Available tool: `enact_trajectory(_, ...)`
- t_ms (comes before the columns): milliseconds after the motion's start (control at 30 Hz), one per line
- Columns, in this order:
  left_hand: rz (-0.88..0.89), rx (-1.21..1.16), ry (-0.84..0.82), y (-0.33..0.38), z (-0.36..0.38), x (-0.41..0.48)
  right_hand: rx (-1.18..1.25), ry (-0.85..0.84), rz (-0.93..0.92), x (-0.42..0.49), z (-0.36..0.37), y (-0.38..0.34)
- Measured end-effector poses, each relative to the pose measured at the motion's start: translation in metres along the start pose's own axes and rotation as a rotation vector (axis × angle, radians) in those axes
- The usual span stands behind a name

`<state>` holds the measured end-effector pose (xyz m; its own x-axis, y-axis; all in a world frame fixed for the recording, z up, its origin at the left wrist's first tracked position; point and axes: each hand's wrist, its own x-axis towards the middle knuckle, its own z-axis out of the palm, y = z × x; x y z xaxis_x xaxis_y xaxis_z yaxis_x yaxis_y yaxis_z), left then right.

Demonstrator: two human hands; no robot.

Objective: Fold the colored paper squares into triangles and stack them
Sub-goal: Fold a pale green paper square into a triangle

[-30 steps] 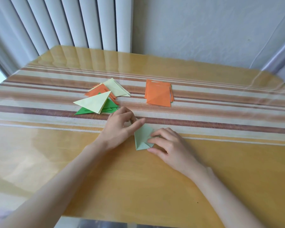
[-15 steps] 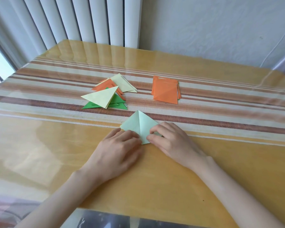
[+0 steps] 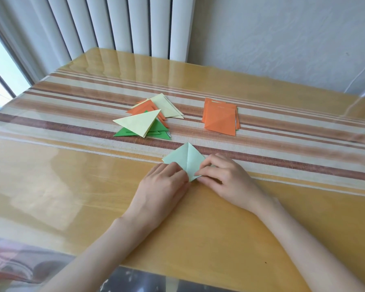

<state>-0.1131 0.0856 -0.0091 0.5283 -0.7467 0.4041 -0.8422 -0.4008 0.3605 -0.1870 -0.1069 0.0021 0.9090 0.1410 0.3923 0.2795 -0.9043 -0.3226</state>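
A person sits at a glossy wooden desk [image 3: 72,186] with a striped cloth runner across its middle, seen from above through a head-worn camera. Both bare forearms reach in from the bottom edge.

Between the hands, near the centre of the desk at the near edge of the runner, lies a pale green paper square [image 3: 185,160]. It is turned like a diamond, with a crease running from its far corner toward the person.

The left hand [image 3: 162,186] rests on the paper's near left edge, its fingers [image 3: 175,171] lying close together and pressing down. The right hand [image 3: 223,178] is on the near right edge, its fingers [image 3: 209,167] curled; the thumb and forefinger appear to pinch the near corner.

Farther back on the runner, to the left, sits a loose pile of folded paper triangles [image 3: 148,121] in cream, orange and bright green. To the right, well apart from it, is a neat stack of unfolded orange paper squares [image 3: 220,116]. White vertical blinds [image 3: 114,24] and a pale wall stand behind the desk.

The step in hand looks like folding this green sheet, with the triangle not yet finished. The next move likely calls for bringing corner to corner squarely, running the fingers along the crease, then carrying the triangle to the pile on the left.
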Motion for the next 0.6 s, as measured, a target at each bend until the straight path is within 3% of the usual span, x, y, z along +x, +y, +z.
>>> enact_trajectory(200,-0.031,-0.076,-0.033,-0.003,-0.002,-0.002,0.082,-0.021,0.051,0.003,0.001,-0.01)
enact_trajectory(400,-0.288,-0.213,-0.049,-0.006,0.0,-0.002,0.294,-0.038,0.348,0.012,0.005,-0.014)
enact_trajectory(600,-0.299,-0.147,0.021,0.0,0.004,-0.003,0.181,-0.057,0.358,0.024,0.015,-0.014)
